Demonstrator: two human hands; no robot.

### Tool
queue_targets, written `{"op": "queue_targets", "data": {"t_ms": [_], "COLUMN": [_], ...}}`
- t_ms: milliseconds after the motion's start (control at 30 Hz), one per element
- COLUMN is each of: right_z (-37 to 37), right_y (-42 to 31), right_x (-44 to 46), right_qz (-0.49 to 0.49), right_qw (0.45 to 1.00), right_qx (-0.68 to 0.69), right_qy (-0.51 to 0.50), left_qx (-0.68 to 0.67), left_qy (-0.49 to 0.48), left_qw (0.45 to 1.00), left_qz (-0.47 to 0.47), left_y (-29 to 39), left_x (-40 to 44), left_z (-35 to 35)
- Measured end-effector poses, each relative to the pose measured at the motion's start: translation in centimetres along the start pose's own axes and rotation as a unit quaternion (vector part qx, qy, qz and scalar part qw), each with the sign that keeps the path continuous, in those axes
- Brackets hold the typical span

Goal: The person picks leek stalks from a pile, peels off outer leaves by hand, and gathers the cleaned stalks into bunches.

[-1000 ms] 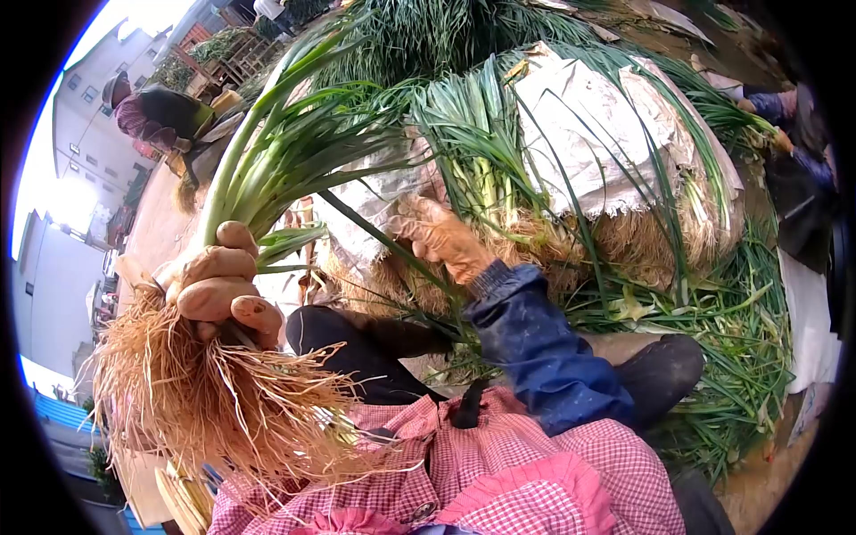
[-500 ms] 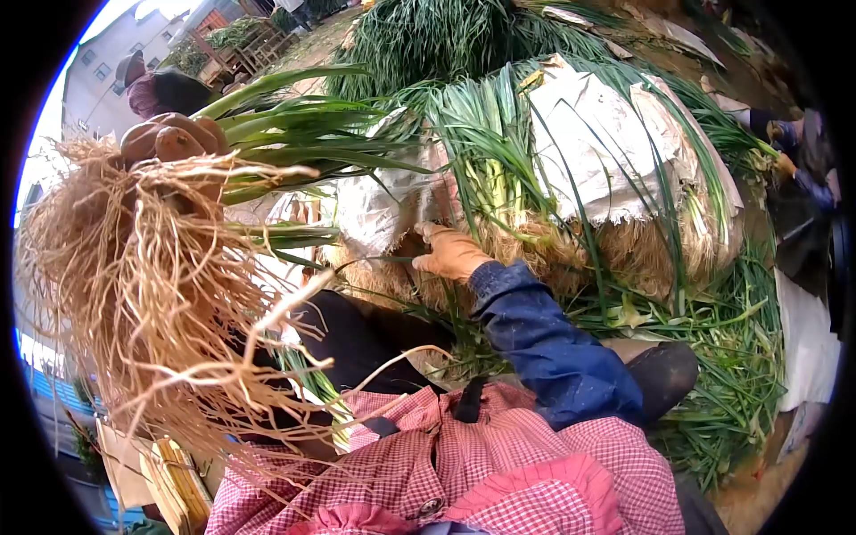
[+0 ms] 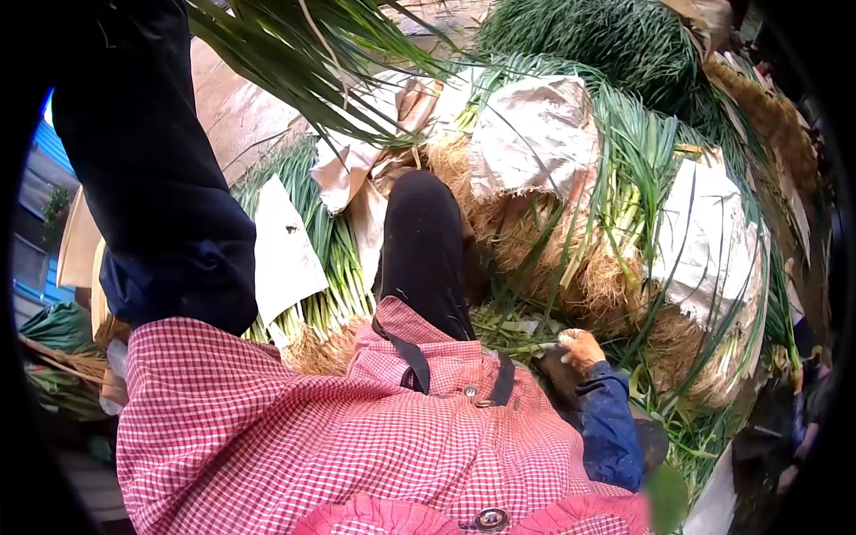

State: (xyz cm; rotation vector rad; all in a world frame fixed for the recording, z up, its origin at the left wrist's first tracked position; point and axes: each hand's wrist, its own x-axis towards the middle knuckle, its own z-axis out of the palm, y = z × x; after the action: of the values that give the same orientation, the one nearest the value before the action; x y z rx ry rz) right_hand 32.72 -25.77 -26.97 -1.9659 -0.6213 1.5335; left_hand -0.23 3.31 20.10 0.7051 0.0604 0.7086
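Observation:
My left arm (image 3: pixel 169 178) is raised at the left in a dark sleeve, and its hand lies beyond the top edge. Long green leaves (image 3: pixel 303 53) of a leek-like bunch hang at the top near that arm; their root end is out of sight. Low beside my shoe, my right hand (image 3: pixel 581 350) has its fingers curled in among loose green scraps (image 3: pixel 508 328). A pale stem lies at its fingertips, but whether it is gripped is unclear. Beyond that hand stand rooted leek-like bundles (image 3: pixel 615 276) partly wrapped in white sacking (image 3: pixel 535 134).
Another bundle (image 3: pixel 343 276) with white sacking lies left of my bent knee (image 3: pixel 423 232). A dark green heap (image 3: pixel 588 53) rises at the back. Cardboard (image 3: pixel 82 241) and a green bag (image 3: pixel 58 330) are at the far left. Part of a person (image 3: pixel 807 348) shows at the right edge.
My view has tipped down. The rooted bunch in my left hand has risen mostly out of sight, leaving only leaves showing. My right hand has left the wrapped bundles and dropped to the scraps.

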Motion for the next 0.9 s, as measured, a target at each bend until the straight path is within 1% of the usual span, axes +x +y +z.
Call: {"op": "queue_targets", "data": {"t_ms": [33,67,167,233,267,367,433,500,533,600,633,700,733,767,800,833,900], "right_z": [-0.3,-1.1,-1.9,-2.1,-1.9,-1.2,-0.9,-1.1,-1.0,-1.0,-0.5,-0.2,0.3,0.1,-0.3,-0.5,-1.7], "right_y": [0.1,1.6,1.1,0.6,-0.1,-1.4,-2.6,-3.3,-3.7,-4.9,-5.6,-6.4,-6.8,-6.5,-5.8,-5.6,-5.8], "right_x": [-0.5,0.3,1.0,1.7,1.9,2.3,2.5,2.8,3.0,3.1,2.9,3.0,2.9,3.5,4.3,4.7,5.1], "right_qz": [0.032,0.031,0.053,0.037,0.053,0.040,0.047,-0.009,-0.012,-0.045,-0.040,-0.026,-0.011,0.001,-0.014,-0.027,-0.018], "right_qw": [0.999,0.998,0.996,0.997,0.995,0.993,0.984,0.986,0.983,0.986,0.987,0.988,0.985,0.984,0.982,0.980,0.974], "right_qx": [0.011,0.043,0.010,-0.004,-0.030,-0.092,-0.170,-0.164,-0.175,-0.160,-0.155,-0.153,-0.175,-0.175,-0.181,-0.187,-0.218], "right_qy": [0.022,0.021,0.064,0.072,0.083,0.059,0.016,-0.039,-0.053,-0.024,-0.008,-0.003,-0.002,-0.020,-0.042,-0.062,-0.063], "left_qx": [0.001,0.014,0.031,0.043,0.050,0.069,0.083,0.095,0.098,0.081,0.059,-0.040,-0.142,-0.160,-0.153,-0.132,-0.095], "left_qy": [0.015,0.025,0.062,0.089,0.102,0.139,0.167,0.204,0.226,0.275,0.302,0.359,0.362,0.403,0.466,0.517,0.568], "left_qw": [1.000,0.999,0.995,0.990,0.987,0.976,0.967,0.955,0.948,0.938,0.934,0.921,0.914,0.900,0.871,0.846,0.818], "left_qz": [0.015,0.031,0.074,0.103,0.117,0.155,0.176,0.196,0.201,0.195,0.183,0.147,0.117,0.047,0.019,0.012,0.012], "left_y": [1.2,2.1,5.0,6.7,7.5,9.5,10.3,10.4,10.0,8.3,6.6,1.5,-1.7,-4.9,-7.6,-9.0,-10.8], "left_x": [-1.1,-2.4,-6.2,-9.1,-10.7,-15.2,-18.6,-22.9,-25.1,-30.1,-33.0,-40.1,-46.0,-49.5,-49.8,-49.3,-49.4], "left_z": [-1.1,-2.0,-4.6,-6.4,-7.4,-9.7,-11.6,-13.7,-15.0,-18.3,-20.8,-27.0,-31.7,-34.2,-34.8,-34.5,-34.2]}}
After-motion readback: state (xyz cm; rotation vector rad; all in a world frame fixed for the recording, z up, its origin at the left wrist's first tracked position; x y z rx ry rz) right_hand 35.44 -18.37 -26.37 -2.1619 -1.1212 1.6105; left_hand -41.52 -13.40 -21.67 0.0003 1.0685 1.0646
